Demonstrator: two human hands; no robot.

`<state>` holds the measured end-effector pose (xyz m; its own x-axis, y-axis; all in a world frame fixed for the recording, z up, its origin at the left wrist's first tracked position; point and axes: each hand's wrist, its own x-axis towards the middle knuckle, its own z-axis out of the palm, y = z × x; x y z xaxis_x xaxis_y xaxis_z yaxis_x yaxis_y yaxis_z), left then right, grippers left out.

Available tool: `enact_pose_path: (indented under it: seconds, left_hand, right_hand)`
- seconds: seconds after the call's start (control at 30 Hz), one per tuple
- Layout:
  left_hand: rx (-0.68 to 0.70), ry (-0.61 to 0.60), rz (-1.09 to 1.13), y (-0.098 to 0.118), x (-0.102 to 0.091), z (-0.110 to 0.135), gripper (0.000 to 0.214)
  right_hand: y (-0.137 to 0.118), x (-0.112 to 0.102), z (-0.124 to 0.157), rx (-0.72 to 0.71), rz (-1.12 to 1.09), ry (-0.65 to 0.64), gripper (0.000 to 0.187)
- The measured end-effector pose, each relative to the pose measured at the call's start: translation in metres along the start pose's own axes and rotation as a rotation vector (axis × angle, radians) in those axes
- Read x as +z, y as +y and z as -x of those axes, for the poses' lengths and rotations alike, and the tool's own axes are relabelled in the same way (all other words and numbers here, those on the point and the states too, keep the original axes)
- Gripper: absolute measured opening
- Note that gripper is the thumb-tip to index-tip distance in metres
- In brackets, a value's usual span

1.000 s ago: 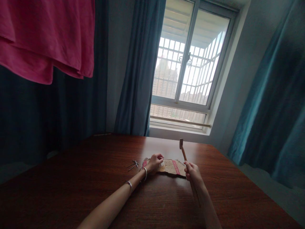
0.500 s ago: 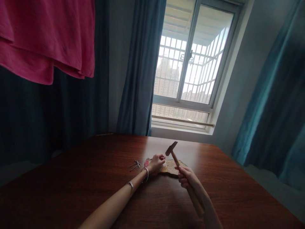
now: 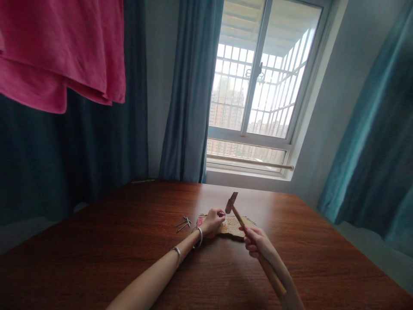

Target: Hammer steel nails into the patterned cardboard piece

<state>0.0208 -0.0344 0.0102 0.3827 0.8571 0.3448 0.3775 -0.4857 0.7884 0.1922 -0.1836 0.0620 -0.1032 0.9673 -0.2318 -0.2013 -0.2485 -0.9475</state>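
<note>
A wooden-handled hammer (image 3: pixel 272 275) is gripped in my right hand (image 3: pixel 256 242), its metal head raised at a slant just right of my left fingertips. My left hand (image 3: pixel 213 221) rests over the left part of a small speckled tan board (image 3: pixel 240 224) with a pink patch at its left end. The left thumb and fingers are pinched together; what they hold is too small and hidden to make out. Several metal nails (image 3: pixel 185 223) lie crossed on the table, left of the board. Two bracelets circle my left wrist and forearm.
The brown wooden table (image 3: pixel 112 254) spreads under both arms. Behind it are a barred window (image 3: pixel 251 94) and blue curtains (image 3: pixel 187 107). A pink cloth (image 3: pixel 71 51) hangs at the upper left, above the table's height.
The hammer head has tipped slightly and moved a little closer to my left fingers. My right hand has shifted slightly right. My left hand stays on the board, and the view has turned slightly.
</note>
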Motion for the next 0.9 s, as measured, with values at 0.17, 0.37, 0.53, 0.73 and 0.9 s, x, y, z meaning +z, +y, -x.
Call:
enact_pose_path:
  seconds: [0.17,0.37,0.53,0.73,0.9]
  left_hand:
    - [-0.037,-0.006,-0.001,-0.0013,0.0008,-0.0005,0.018]
    - [0.005,-0.003,-0.014,-0.0019,0.0001,0.0,0.02]
    - [-0.015,-0.001,-0.034,0.0007,-0.0009,0.0007,0.021]
    - [0.028,0.004,-0.001,-0.0014,0.0003,0.0006,0.022]
    - [0.034,-0.002,0.009,-0.0013,0.0006,0.0005,0.022]
  right_hand:
    - [0.0009,0.0032,0.0016,-0.021,-0.005,-0.026,0.057]
    - [0.0017,0.0031,0.0015,-0.029,0.006,-0.005,0.059]
    - [0.0011,0.0031,0.0006,-0.02,0.021,0.007,0.058]
    - [0.0013,0.0041,0.0016,-0.057,0.018,-0.012,0.056]
    - [0.0001,0.0064,0.0039,-0.044,0.035,0.015,0.057]
